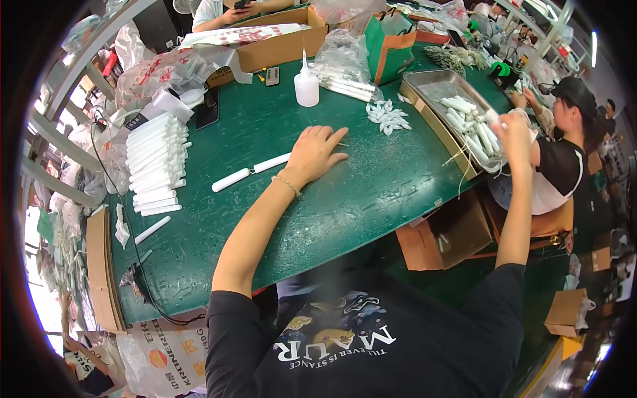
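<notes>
Two bare hands were at work: the left hand [314, 154] lay flat, fingers spread, on the green worktop [358, 199], touching a white plastic tube [271, 162]. The right hand [513, 131] reached over the metal tray [424, 81] of white tubes; whether its fingers gripped anything could not be told.

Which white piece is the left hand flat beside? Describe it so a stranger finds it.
On the green table, look just left of the left hand. There lies the long white two-segment stick, alone on bare tabletop. Unlike the stacked white tubes farther left, it lies single and angled.
</notes>
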`<action>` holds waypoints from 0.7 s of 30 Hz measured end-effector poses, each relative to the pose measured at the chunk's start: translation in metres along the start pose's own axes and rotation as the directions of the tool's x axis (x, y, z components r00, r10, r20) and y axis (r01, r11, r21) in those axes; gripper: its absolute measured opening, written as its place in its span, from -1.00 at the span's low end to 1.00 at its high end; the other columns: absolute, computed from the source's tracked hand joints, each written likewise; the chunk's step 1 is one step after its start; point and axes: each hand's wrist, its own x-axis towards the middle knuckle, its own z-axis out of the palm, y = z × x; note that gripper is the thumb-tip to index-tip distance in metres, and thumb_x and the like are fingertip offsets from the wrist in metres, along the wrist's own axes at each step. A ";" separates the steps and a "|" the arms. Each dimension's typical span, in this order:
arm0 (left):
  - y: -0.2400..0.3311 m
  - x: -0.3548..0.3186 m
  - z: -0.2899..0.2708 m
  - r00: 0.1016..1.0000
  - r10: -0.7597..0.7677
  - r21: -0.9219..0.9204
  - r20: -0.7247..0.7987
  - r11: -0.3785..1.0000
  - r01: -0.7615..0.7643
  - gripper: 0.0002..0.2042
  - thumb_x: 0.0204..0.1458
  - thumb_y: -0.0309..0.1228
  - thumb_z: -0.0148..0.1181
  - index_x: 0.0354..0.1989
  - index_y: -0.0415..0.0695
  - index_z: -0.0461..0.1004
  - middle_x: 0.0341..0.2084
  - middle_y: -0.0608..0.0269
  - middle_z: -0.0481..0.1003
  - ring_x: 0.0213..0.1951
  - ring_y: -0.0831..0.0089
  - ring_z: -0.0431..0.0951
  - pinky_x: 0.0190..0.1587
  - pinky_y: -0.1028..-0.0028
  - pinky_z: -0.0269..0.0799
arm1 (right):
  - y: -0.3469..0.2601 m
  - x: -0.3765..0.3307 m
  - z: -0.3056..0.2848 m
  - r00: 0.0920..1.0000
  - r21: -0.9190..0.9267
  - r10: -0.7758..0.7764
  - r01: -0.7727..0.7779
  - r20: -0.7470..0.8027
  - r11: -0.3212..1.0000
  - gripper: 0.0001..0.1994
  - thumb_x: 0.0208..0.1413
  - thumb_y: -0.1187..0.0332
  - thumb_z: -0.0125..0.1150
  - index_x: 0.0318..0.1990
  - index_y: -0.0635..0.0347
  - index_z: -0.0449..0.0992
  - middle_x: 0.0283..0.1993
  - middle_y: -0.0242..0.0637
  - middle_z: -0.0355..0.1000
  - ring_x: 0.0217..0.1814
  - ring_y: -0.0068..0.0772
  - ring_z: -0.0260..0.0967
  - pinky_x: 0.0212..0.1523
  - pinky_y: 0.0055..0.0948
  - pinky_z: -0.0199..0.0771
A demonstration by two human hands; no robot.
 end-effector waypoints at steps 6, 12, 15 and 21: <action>0.036 -0.004 -0.026 0.986 -0.120 -0.376 -0.115 0.924 0.069 -0.76 -0.08 -0.36 0.05 -0.22 -0.16 0.40 -0.34 0.06 0.41 -0.25 0.14 0.38 -0.16 0.33 0.30 | -0.085 -0.002 -0.081 0.853 0.779 0.411 -0.008 -0.322 0.627 -0.83 -0.06 0.42 0.13 -0.29 0.30 0.42 -0.36 -0.37 0.37 -0.45 -0.66 0.25 -0.45 -0.65 0.22; 0.096 -0.031 -0.094 0.860 -0.024 -0.757 0.510 -0.487 0.435 -0.48 0.09 -0.03 -0.28 0.01 -0.23 0.21 -0.45 0.25 0.39 -0.42 0.52 0.41 -0.32 0.53 0.34 | -0.216 -0.061 -0.081 0.969 0.970 0.033 0.244 -0.245 0.016 -0.74 -0.08 0.38 0.16 -0.26 0.34 0.35 -0.34 -0.23 0.34 -0.45 -0.50 0.31 -0.44 -0.56 0.32; 0.082 -0.069 -0.112 0.829 -0.220 -0.731 0.514 -0.618 0.289 -0.55 0.08 -0.06 -0.20 -0.08 -0.22 0.27 -0.48 0.31 0.38 -0.45 0.55 0.40 -0.38 0.55 0.32 | -0.266 -0.093 -0.081 0.994 0.982 -0.068 0.069 -0.082 -0.177 -0.75 -0.11 0.43 0.17 -0.25 0.30 0.32 -0.37 -0.22 0.35 -0.48 -0.55 0.29 -0.48 -0.65 0.29; 0.078 -0.135 -0.124 0.677 -0.620 -0.916 0.397 -0.217 0.338 -0.80 0.03 -0.30 -0.02 -0.33 -0.20 0.35 -0.50 0.29 0.40 -0.54 0.59 0.42 -0.46 0.64 0.36 | -0.282 -0.117 -0.044 0.882 0.933 -0.440 -0.286 0.167 -0.217 -0.81 -0.17 0.53 -0.03 -0.31 0.25 0.27 -0.38 -0.26 0.28 -0.42 -0.52 0.24 -0.46 -0.61 0.26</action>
